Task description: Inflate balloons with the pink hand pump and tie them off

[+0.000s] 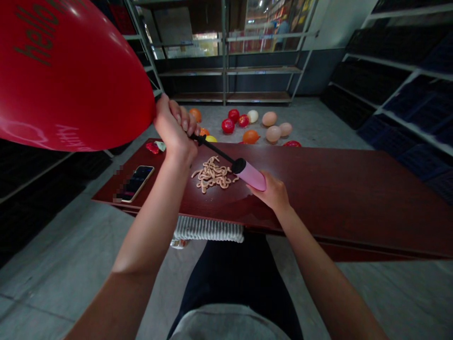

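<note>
A large inflated red balloon (71, 75) with "hello" printed on it fills the upper left. My left hand (175, 127) grips its neck around the black nozzle of a hand pump (251, 175). My right hand (271, 192) holds the pump's pink barrel from below, its fingers wrapped around the lower end. The black shaft slants between my hands above a dark red wooden table (336, 189). Beneath it lies a heap of curled, beige uninflated balloons (213, 174), which neither hand touches.
A smartphone (136, 183) and small crumpled balloons (155, 147) lie at the table's left end. Several inflated balloons (250, 137) sit on the concrete floor beyond the table. Metal shelving (226, 71) stands behind them, with dark crates on shelves (399, 104) at the right.
</note>
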Motion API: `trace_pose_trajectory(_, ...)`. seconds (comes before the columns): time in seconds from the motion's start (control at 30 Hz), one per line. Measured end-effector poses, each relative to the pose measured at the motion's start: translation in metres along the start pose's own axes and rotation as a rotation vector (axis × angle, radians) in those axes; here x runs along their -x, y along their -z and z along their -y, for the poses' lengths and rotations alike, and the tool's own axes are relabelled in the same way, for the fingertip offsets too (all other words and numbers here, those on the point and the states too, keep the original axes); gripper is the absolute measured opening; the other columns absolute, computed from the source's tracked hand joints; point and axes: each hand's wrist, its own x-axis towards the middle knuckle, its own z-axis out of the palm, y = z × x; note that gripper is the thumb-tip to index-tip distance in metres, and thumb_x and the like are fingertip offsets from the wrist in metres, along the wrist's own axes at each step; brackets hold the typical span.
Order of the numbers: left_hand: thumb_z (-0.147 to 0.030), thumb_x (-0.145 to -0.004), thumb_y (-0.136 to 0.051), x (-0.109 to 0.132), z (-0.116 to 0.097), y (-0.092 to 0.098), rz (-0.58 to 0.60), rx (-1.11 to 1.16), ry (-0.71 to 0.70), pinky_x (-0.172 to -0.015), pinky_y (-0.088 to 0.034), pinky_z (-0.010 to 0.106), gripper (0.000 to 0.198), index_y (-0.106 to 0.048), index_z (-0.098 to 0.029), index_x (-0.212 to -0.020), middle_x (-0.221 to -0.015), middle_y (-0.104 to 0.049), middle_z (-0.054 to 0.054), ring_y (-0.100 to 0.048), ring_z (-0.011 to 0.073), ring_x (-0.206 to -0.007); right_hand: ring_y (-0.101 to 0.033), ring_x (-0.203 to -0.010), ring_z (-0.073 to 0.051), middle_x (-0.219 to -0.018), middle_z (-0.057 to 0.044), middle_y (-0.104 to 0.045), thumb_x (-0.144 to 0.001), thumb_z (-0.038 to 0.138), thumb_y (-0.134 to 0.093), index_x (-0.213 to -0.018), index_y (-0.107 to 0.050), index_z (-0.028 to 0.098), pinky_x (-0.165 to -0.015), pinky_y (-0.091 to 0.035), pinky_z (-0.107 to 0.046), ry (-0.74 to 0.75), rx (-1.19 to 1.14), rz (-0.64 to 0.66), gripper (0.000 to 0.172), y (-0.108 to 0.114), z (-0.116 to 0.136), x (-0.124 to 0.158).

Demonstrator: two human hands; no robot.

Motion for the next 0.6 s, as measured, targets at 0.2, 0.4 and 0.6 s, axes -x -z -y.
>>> trace_pose_trajectory(0.2, -0.042, -0.097, -0.050, -0.010, 0.023, -0.025, -0.014, 0.038, 0.054, -0.040, -0.017, 0.027, 0.050, -0.022, -0.021, -0.063, -0.047, -0.019, -0.006, -0.018, 0.0084, -0.035, -0.070, -0.073, -0.023, -0.087, -0.009, -0.073, -0.084, 0.059, -0.059, -0.109, -0.060, 0.019, -0.064, -0.052, -0.033, -0.055, -0.014, -0.030, 0.048, 0.001, -0.001, -0.001)
trace_pose_trajectory(0.4, -0.032, -0.100, -0.041, -0.005, 0.065, -0.033, 0.080, -0.014, 0.041, -0.040, -0.013, 0.027, 0.045, -0.021, -0.022, -0.062, -0.045, -0.015, -0.005, -0.015, 0.0085, -0.035, -0.070, -0.071, -0.023, -0.084, -0.009, -0.073, -0.085, 0.060, -0.056, -0.107, -0.059, 0.018, -0.063, -0.052, -0.033, -0.093, -0.025, -0.046, 0.047, 0.001, -0.001, -0.002)
trace_pose_trajectory(0.6, -0.040, -0.097, -0.050, 0.019, 0.109, -0.032, 0.020, -0.058, 0.164, -0.038, -0.015, 0.025, 0.046, -0.027, -0.023, -0.060, -0.047, -0.017, -0.007, -0.017, 0.0086, -0.034, -0.070, -0.072, -0.025, -0.083, -0.009, -0.073, -0.084, 0.062, -0.056, -0.107, -0.058, 0.019, -0.062, -0.051, -0.033, -0.148, -0.007, -0.023, 0.049, -0.001, -0.002, -0.001)
